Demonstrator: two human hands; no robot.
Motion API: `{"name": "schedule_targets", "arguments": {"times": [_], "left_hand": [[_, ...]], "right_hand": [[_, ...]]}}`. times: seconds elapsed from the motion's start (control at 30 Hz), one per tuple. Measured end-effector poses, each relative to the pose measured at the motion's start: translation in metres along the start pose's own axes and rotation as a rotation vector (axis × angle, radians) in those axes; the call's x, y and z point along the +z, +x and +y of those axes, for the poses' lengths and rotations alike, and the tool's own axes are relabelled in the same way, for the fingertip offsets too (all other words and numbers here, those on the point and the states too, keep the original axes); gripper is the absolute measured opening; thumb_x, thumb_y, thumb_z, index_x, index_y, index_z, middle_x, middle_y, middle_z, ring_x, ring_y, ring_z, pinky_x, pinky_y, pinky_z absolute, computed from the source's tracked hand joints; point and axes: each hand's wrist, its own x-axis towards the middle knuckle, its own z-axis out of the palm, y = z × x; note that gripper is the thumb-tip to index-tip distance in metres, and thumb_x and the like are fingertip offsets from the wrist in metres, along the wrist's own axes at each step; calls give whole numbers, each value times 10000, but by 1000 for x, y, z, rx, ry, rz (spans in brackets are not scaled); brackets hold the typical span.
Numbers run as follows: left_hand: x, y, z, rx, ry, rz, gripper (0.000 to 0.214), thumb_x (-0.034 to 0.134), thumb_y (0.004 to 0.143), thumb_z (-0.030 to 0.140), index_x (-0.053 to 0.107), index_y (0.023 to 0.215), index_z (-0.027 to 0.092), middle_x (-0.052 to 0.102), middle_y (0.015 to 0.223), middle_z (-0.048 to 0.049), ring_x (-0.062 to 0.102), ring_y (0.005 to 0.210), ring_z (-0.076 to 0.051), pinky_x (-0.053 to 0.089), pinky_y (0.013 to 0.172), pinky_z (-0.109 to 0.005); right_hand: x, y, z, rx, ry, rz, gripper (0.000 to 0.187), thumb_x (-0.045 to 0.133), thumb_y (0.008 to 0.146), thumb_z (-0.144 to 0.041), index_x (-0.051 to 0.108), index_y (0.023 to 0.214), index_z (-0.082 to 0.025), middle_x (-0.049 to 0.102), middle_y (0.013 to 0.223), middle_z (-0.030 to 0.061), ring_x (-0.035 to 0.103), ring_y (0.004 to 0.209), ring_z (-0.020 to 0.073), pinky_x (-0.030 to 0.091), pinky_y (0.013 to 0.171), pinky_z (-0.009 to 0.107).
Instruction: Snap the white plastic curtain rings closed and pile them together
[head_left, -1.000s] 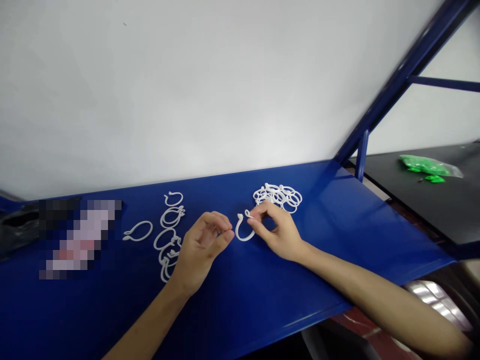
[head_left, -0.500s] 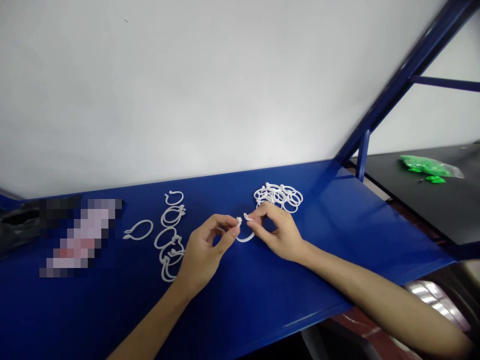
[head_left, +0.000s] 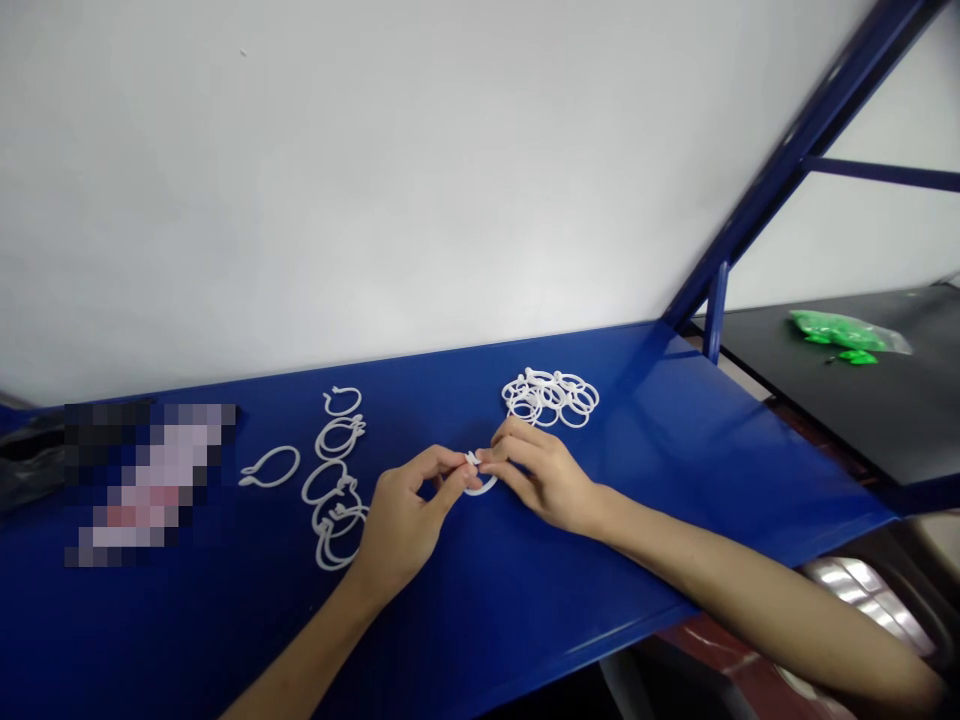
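Observation:
Between my two hands is a white plastic ring [head_left: 481, 488], its two ends meeting at the top. My left hand [head_left: 414, 510] pinches one end between thumb and fingers. Pinched on the other end is my right hand [head_left: 544, 470], its fingertips close against the left ones. The fingers partly hide the joint, so I cannot tell whether the ends are hooked together. Several open white rings [head_left: 334, 490] lie in a column left of my left hand. Beyond my right hand sits a pile of white rings [head_left: 551, 398], which look closed.
A single open ring [head_left: 271, 467] lies farther left on the blue table [head_left: 480, 620]. Beside it are a blurred-out pinkish item [head_left: 161, 475] and a dark plastic bag [head_left: 34, 455]. A bag of green pieces [head_left: 847, 332] rests on the black table [head_left: 840, 400] at right.
My hands have come together, bringing the ring's two separated ends to meet. The whole view has shifted slightly.

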Motion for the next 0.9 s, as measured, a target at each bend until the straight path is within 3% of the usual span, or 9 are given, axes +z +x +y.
{"name": "schedule_targets", "arguments": {"times": [0.43,0.63,0.77,0.9], "left_hand": [[-3,10,1,137,146,27,160,601,908,342,710,836,249,749,815,8,666,713,-148,492,637,-250],[-2,13,-7,239,266,33,168,562,935,336,699,895,248,729,828,-5,648,725,-156,517,695,-281],[-21,20,-19,302,542,82,206,541,938,348,706,1005,246,746,973,-60,643,954,-249,499,892,-409],[-55,29,-32,101,1012,241,390,419,940,305,648,1215,148,669,1176,-188,563,1081,-390,456,873,-517]], "right_hand": [[-7,3,5,-42,-188,-32,206,468,1034,-243,662,1037,-174,610,939,87,595,817,172,534,695,300],[-5,4,6,-27,-239,-44,194,501,1026,-289,654,1091,-189,639,940,81,616,826,179,554,713,314],[-11,7,12,-5,-297,1,180,505,1022,-267,654,1095,-198,664,990,89,641,887,195,561,770,342],[-31,11,31,137,-550,156,178,496,1024,-285,642,1074,-197,673,974,94,631,877,210,529,752,343]]}}
